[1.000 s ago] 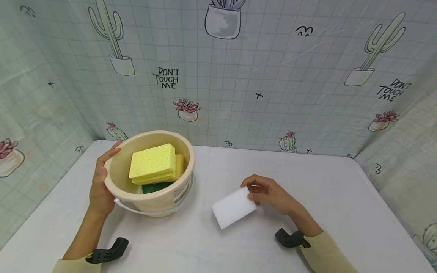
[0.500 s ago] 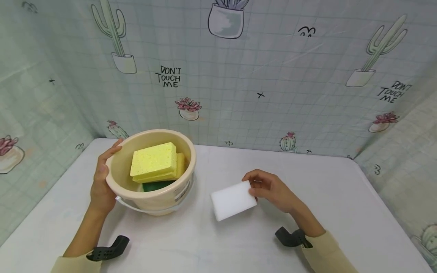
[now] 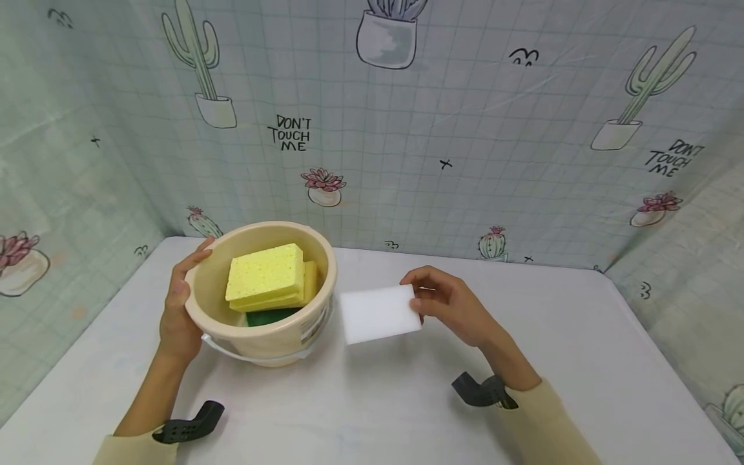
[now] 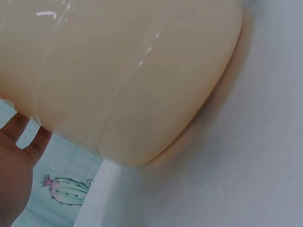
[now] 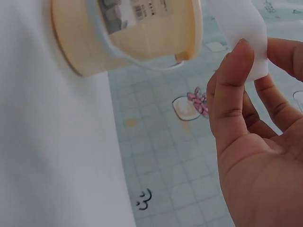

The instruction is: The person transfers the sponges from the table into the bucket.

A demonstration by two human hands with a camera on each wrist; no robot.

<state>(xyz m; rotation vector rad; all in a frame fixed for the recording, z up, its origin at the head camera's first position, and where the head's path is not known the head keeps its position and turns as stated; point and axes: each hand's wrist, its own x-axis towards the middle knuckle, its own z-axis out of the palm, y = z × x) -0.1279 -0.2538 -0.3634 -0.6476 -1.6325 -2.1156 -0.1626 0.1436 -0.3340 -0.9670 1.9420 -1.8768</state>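
A cream bucket [image 3: 261, 339] stands on the white table at the left, shown close up in the left wrist view. My left hand [image 3: 181, 307] holds its left side, fingers and thumb against the rim. Inside the bucket lie a bright yellow sponge [image 3: 264, 274], a darker yellow block [image 3: 310, 281] partly behind it, and something dark green [image 3: 270, 316] underneath, mostly hidden. To the right, my right hand [image 3: 450, 302] pinches a white rectangular sponge [image 3: 378, 313] by its right end, thumb on one face and fingers on the other. The sponge is above the table, close to the bucket's right side.
The bucket's white handle [image 3: 256, 358] hangs down along its front. A patterned cloth [image 3: 407, 161] with cacti stands as a wall behind the table [image 3: 552, 336] and along both sides. Black wrist cameras [image 3: 188, 423] sit on both forearms.
My right hand has lifted the white sponge off the table and carried it up and left toward the bucket. The left hand and the bucket stay nearly where they were.
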